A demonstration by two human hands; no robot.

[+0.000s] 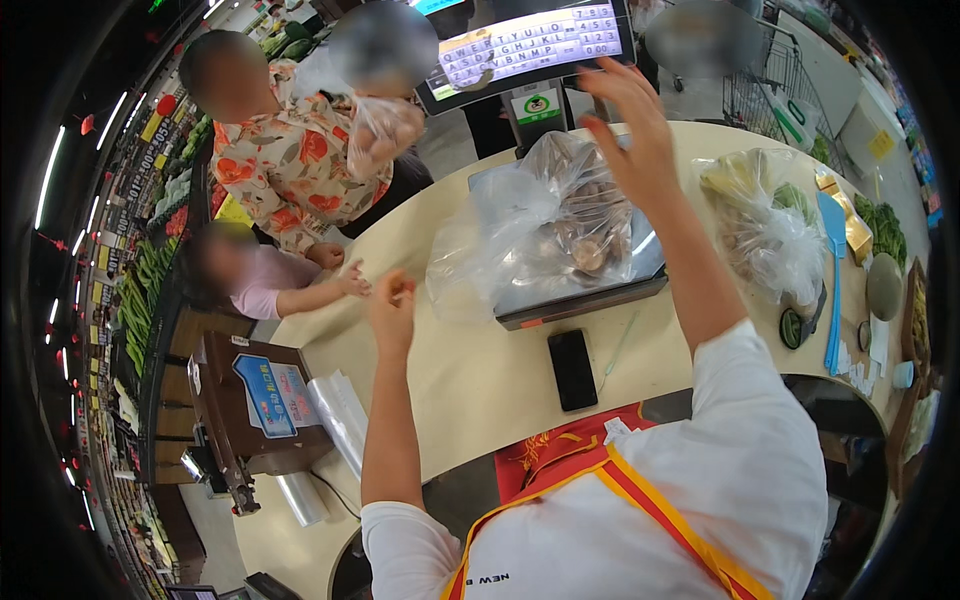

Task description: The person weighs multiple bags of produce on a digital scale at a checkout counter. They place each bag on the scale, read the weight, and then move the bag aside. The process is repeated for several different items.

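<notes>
My right hand (pixel 636 139) is raised with its fingers apart, just in front of the lower right corner of a touchscreen (pixel 529 56) showing a keyboard. Below it, a clear plastic bag of brown, roundish produce (pixel 592 217) rests on the metal plate of a weighing scale (pixel 517 298). The bag's loose end spreads left over the scale's edge. My left hand (pixel 391 311) hovers over the counter, left of that bag, its fingers curled; whether anything small is between them is too blurred to tell. A child's hand (pixel 354 280) reaches close beside it.
A black phone (pixel 572 370) lies before the scale. Bagged vegetables (pixel 772 225) and a blue spatula-like tool (pixel 834 277) are at right. A brown machine (pixel 251 405) and plastic bag rolls (pixel 339 420) stand left. Across the counter, a person holds another bag (pixel 379 131).
</notes>
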